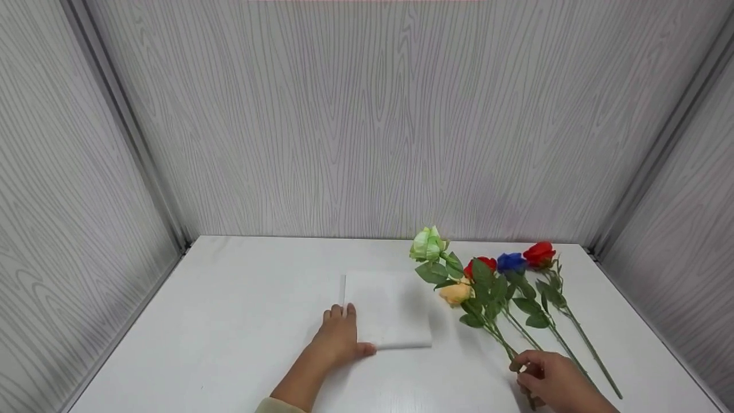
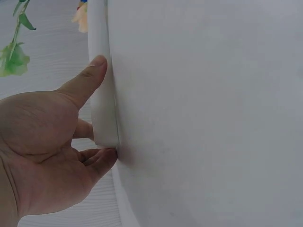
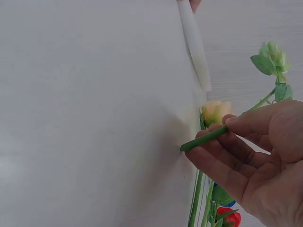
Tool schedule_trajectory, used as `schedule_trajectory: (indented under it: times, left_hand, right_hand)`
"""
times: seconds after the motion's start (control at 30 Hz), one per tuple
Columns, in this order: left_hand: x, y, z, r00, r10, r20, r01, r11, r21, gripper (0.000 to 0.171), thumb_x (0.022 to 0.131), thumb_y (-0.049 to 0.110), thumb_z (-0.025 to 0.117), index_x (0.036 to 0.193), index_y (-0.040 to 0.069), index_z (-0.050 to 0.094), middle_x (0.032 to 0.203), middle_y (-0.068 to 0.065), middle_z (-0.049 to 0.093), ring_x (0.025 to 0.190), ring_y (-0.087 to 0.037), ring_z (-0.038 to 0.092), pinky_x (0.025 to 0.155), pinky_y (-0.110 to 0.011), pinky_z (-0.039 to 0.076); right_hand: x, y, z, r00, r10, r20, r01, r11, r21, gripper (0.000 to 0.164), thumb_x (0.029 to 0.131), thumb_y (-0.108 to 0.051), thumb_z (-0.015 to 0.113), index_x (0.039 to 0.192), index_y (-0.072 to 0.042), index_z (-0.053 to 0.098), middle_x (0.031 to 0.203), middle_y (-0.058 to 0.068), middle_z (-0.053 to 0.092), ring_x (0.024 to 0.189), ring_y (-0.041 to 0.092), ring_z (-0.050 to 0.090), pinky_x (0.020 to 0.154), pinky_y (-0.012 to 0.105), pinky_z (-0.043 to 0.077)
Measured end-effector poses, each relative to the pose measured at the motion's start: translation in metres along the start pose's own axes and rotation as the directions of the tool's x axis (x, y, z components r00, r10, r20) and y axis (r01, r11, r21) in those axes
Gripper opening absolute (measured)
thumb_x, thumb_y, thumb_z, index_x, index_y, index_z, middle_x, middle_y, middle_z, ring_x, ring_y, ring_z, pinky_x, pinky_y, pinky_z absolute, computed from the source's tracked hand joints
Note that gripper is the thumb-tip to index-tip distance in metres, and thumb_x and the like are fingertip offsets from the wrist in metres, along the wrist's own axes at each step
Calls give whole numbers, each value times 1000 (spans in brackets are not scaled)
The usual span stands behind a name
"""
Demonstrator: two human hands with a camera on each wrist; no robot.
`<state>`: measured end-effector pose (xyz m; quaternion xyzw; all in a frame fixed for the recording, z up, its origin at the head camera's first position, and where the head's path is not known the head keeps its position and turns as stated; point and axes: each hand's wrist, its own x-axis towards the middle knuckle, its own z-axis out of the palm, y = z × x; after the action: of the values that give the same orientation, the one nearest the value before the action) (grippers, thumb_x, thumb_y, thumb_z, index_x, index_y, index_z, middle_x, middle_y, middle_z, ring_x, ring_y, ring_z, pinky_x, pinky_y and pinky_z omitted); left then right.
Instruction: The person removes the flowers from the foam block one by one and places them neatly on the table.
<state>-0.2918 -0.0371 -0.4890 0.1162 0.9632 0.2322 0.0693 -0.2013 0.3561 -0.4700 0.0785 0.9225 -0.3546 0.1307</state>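
Note:
My left hand [image 1: 339, 338] touches the near left corner of a flat white rectangular object [image 1: 390, 310]. Its thumb lies along the front edge and its other fingers are at the left side; the object's exact kind cannot be told. At the right, my right hand [image 1: 547, 378] pinches the lower stem of a pale green rose [image 1: 426, 245] between thumb and fingers. That rose slants up to the left, its bloom raised above the other flowers. In the right wrist view the cut end of its green stem [image 3: 203, 138] sticks out past the fingertips.
Beside the right hand lie a peach rose [image 1: 456, 293], a red rose [image 1: 480, 267], a blue rose [image 1: 510, 262] and another red rose [image 1: 539, 254], stems toward me. A white table [image 1: 229, 321] carries everything. Grey wood-grain panels [image 1: 367, 126] enclose its back and sides.

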Motion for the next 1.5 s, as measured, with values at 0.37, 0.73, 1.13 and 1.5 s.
schedule_trajectory:
  times: [0.37, 0.73, 1.13, 1.5]
  left_hand:
    - [0, 0, -1, 1000, 7, 18, -7, 1000, 25, 111, 86, 48, 90, 160, -16, 37, 154, -36, 45, 139, -44, 44, 124, -54, 44]
    - [1, 2, -3, 1000, -12, 23, 12, 1000, 11, 109, 88, 47, 90, 161, -14, 37, 157, -36, 43, 145, -46, 42, 127, -54, 42]
    - [-1, -1, -1, 1000, 3, 23, -4, 1000, 31, 109, 89, 49, 88, 162, -14, 35, 159, -36, 41, 147, -47, 41, 126, -54, 43]
    - [0, -3, 0, 1000, -4, 24, 4, 1000, 11, 109, 90, 49, 87, 163, -13, 34, 159, -36, 41, 147, -47, 41, 126, -54, 43]
  right_hand:
    - [2, 12, -9, 996, 57, 69, -56, 998, -28, 15, 100, -2, 71, 110, -9, 79, 83, 6, 70, 72, 17, 65, 65, 32, 57]
    - [-4, 25, -24, 988, 6, 155, 5, 997, -72, 15, 97, -1, 71, 107, -8, 81, 85, 1, 73, 77, 16, 63, 70, 33, 54]
    - [-7, 40, -38, 963, -76, 258, 91, 995, -46, 16, 97, -2, 69, 106, -5, 81, 92, 5, 77, 81, 19, 62, 75, 35, 53]
    - [-7, 44, -40, 963, -61, 263, 81, 995, -65, 18, 98, -1, 67, 109, -3, 82, 101, 8, 81, 87, 18, 67, 82, 42, 60]
